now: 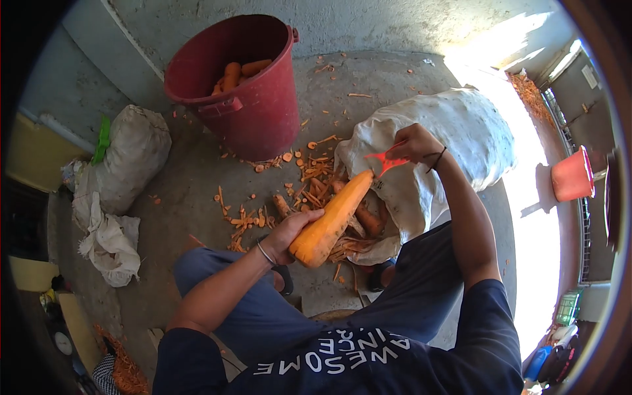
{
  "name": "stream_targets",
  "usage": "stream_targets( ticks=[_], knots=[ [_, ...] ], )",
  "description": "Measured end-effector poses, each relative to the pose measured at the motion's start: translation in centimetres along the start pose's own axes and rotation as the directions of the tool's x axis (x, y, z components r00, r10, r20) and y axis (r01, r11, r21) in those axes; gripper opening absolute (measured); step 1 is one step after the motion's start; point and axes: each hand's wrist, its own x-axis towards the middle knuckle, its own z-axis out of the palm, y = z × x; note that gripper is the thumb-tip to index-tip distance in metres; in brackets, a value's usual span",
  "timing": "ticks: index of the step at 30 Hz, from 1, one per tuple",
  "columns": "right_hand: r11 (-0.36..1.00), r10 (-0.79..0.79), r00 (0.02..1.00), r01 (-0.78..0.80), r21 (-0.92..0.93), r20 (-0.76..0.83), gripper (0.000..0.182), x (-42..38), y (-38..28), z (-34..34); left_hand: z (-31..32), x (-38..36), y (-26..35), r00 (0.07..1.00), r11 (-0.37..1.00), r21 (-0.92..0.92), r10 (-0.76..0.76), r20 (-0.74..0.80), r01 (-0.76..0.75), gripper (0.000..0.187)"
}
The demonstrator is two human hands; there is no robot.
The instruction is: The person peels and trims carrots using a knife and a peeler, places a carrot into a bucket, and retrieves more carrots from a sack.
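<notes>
My left hand (289, 232) is wrapped round the thick end of a large carrot (336, 217), which is mostly peeled to bright orange with some dark patches near its base. The carrot slants up and to the right, over the floor between my knees. Gripped in my right hand (416, 143) is a red peeler (386, 160), its head close by the carrot's narrow tip. Below lie unpeeled carrots (370, 220) at the mouth of a white woven sack (447, 128), with orange peelings (247, 227) scattered around them.
A dark red bucket (263, 125) with several peeled carrots (232, 76) inside stands ahead, near the wall. Stuffed sacks (135, 151) lean at the left. At the right, a small red bucket (573, 174) is beside a sunlit strip of floor.
</notes>
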Motion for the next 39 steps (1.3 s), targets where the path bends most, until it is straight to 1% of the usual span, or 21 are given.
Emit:
stream_targets(
  ticks=[1,2,4,6,7,8,10,12,13,14,15,16,18,20,21,26,28,31,33,37,39],
  knots=[
    [0.996,0.086,0.991,-0.089,-0.031,-0.099,0.025,0.7,2.1,-0.4,-0.1,-0.1,0.2,0.999,0.999,-0.035,-0.039,0.037,0.04,0.051],
    [0.995,0.083,0.991,-0.087,-0.037,-0.106,0.025,1.2,4.2,-0.8,-0.1,-0.2,0.4,0.999,0.999,-0.032,-0.033,0.043,0.034,0.051],
    [0.942,0.049,0.943,-0.153,-0.299,-0.329,0.026,1.3,5.1,-1.2,-0.3,-0.5,0.5,0.995,0.996,-0.084,0.008,0.1,0.001,0.049],
    [0.925,0.04,0.926,-0.176,-0.336,-0.374,0.028,0.8,3.9,-0.8,-0.7,0.0,0.6,0.995,0.996,-0.076,0.051,0.082,-0.045,0.049],
    [0.995,0.076,0.939,-0.093,-0.036,-0.336,0.029,0.2,2.1,-0.1,-0.8,0.3,0.6,0.994,0.994,-0.072,0.089,0.065,-0.085,0.049],
    [0.962,0.102,0.953,-0.021,0.274,-0.284,0.031,-0.5,0.3,0.9,-0.8,0.7,0.5,0.994,0.993,-0.079,0.095,0.06,-0.09,0.049],
    [0.914,-0.11,0.993,0.121,0.387,-0.051,0.029,-1.9,-3.1,3.3,-0.5,1.5,0.2,0.979,0.982,-0.105,0.137,-0.152,-0.154,0.051],
    [0.875,-0.12,0.991,0.079,0.478,0.056,0.028,-3.3,-6.8,7.0,-1.4,2.5,-0.5,0.963,0.971,-0.103,0.195,-0.185,-0.216,0.052],
    [0.871,-0.121,0.991,0.08,0.485,0.053,0.028,-3.2,-7.4,8.4,-1.6,3.0,-0.6,0.864,0.887,0.325,0.422,-0.274,-0.33,0.053],
    [0.83,-0.032,0.999,0.009,0.557,0.031,0.028,-3.0,-7.5,10.0,-1.8,3.3,-0.6,0.729,0.636,0.7,0.639,-0.243,-0.325,0.053],
    [0.778,0.06,0.998,-0.059,0.626,0.019,0.028,-2.8,-7.2,11.0,-2.4,3.5,-0.5,0.733,0.636,0.703,0.635,-0.244,-0.316,0.053],
    [0.773,0.063,0.998,-0.062,0.632,0.021,0.028,-2.6,-6.8,11.0,-3.1,3.5,-0.2,0.74,0.666,0.685,0.613,-0.277,-0.295,0.052],
    [0.738,0.16,0.973,-0.008,0.675,-0.164,0.03,-1.4,-5.5,9.9,-4.9,3.5,1.0,0.742,0.72,0.643,0.576,-0.343,-0.262,0.05],
    [0.705,0.188,0.962,0.009,0.71,-0.199,0.031,-0.6,-4.6,9.1,-6.5,3.1,2.5,0.745,0.768,0.598,0.534,-0.4,-0.23,0.05],
    [0.675,0.141,0.98,0.009,0.737,-0.141,0.031,-0.9,-4.7,8.5,-6.7,2.5,2.9,0.835,0.905,0.267,0.413,-0.364,-0.331,0.046],
    [0.683,0.042,0.999,-0.031,0.73,0.002,0.03,-1.5,-4.7,12.0,-3.9,2.2,2.3,0.854,0.894,0.171,0.448,-0.265,-0.415,0.042],
    [0.674,0.087,0.995,-0.092,0.732,0.045,0.027,-2.1,-6.2,11.2,-3.1,2.2,2.4,0.941,0.935,-0.161,0.287,-0.179,-0.316,0.045],
    [0.684,-0.019,0.992,-0.077,0.725,0.123,0.024,-2.3,-5.8,10.0,-2.9,1.7,2.6,0.952,0.931,-0.203,0.303,-0.031,-0.303,0.049],
    [0.788,-0.215,0.96,0.062,0.612,0.18,0.021,-2.9,-6.4,8.7,-2.6,1.7,3.1,0.947,0.925,-0.205,0.317,-0.053,-0.321,0.049],
    [0.83,-0.352,0.912,0.198,0.521,0.213,0.021,-3.9,-8.7,9.2,-2.4,2.1,3.1,0.94,0.933,-0.171,0.284,-0.188,-0.316,0.049],
    [0.867,-0.358,0.911,0.244,0.435,0.203,0.023,-4.0,-9.3,9.8,-1.7,2.1,2.9,0.946,0.935,-0.188,0.267,-0.183,-0.3,0.049]
  ],
)
